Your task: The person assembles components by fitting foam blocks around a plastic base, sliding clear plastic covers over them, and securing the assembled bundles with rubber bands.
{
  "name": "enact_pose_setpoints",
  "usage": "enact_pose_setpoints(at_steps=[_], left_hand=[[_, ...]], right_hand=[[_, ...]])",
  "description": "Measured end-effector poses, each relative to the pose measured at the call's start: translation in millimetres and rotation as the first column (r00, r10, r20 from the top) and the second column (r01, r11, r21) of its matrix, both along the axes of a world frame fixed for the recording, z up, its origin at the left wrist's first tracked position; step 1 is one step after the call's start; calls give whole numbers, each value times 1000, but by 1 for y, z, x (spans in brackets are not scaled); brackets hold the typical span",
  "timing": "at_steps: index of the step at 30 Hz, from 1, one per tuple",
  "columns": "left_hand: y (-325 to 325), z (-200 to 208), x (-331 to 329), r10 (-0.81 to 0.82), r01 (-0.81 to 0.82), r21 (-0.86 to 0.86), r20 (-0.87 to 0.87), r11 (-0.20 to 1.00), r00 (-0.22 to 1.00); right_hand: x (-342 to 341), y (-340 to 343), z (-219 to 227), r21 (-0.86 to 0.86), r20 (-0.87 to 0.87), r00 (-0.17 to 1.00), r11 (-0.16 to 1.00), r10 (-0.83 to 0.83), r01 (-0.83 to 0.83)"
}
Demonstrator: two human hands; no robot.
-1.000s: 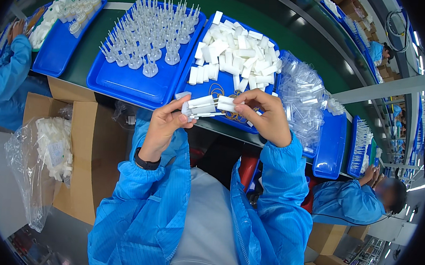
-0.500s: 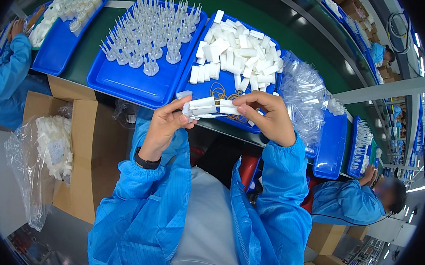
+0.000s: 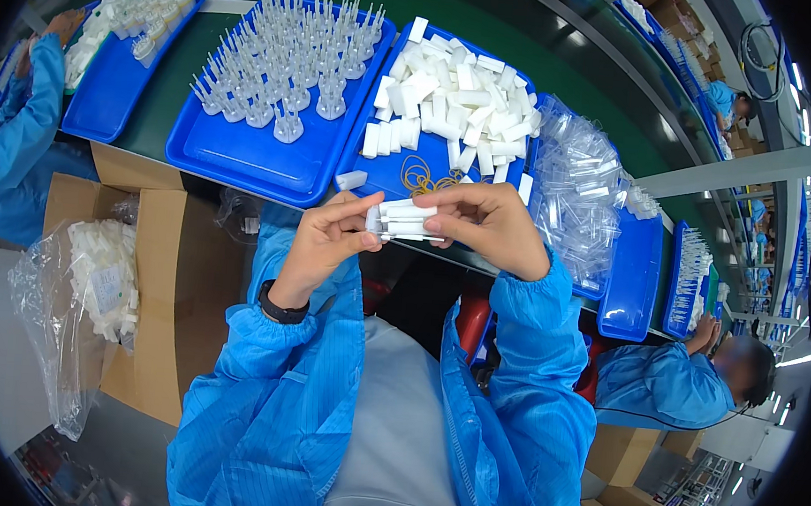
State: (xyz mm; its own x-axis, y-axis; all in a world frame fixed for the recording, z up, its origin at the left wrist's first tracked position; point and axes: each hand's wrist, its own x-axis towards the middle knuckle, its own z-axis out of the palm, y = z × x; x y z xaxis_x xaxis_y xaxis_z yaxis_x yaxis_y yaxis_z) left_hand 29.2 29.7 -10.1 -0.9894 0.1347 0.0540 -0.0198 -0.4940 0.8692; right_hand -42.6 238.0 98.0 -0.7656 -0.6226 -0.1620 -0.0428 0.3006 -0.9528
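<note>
Between my two hands, in front of the trays, is a small clear-white pronged base point(image 3: 373, 219) with several white rectangular sleeves point(image 3: 406, 214) lined up side by side against it. My left hand point(image 3: 313, 254) pinches the base end between thumb and fingers. The fingers of my right hand point(image 3: 490, 229) close on the far ends of the sleeves. The prongs are largely covered by the sleeves. Just beyond, a blue tray point(image 3: 348, 162) holds a heap of loose white sleeves point(image 3: 459, 97) and some tan rubber bands point(image 3: 418, 174).
Left of it, a blue tray point(image 3: 304, 163) carries many upright pronged bases point(image 3: 292, 66). At right lies a pile of clear plastic pieces point(image 3: 575, 176). An open cardboard box point(image 3: 162, 302) with bagged white parts stands at my left. Co-workers in blue sit on both sides.
My right hand has moved left toward the base. The prongs that showed between the sleeve sections are now covered, and the sleeves form one even block.
</note>
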Motion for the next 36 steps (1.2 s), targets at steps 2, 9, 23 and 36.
enact_pose_setpoints(at_steps=[2,9,23,36], left_hand=[[0,2,0,16,-16,-18,-20,1000,1000],[3,8,0,58,-59,20,70,998,996],[-6,-10,1,108,-117,91,89,989,990],[2,-1,2,65,-84,140,139,987,988]], right_hand=[[2,-4,0,-30,138,988,997,-65,70],[6,-6,-16,-129,72,996,990,-54,63],[-7,11,-5,70,-581,774,932,-252,355],[-53,42,-82,423,-868,493,608,60,672]])
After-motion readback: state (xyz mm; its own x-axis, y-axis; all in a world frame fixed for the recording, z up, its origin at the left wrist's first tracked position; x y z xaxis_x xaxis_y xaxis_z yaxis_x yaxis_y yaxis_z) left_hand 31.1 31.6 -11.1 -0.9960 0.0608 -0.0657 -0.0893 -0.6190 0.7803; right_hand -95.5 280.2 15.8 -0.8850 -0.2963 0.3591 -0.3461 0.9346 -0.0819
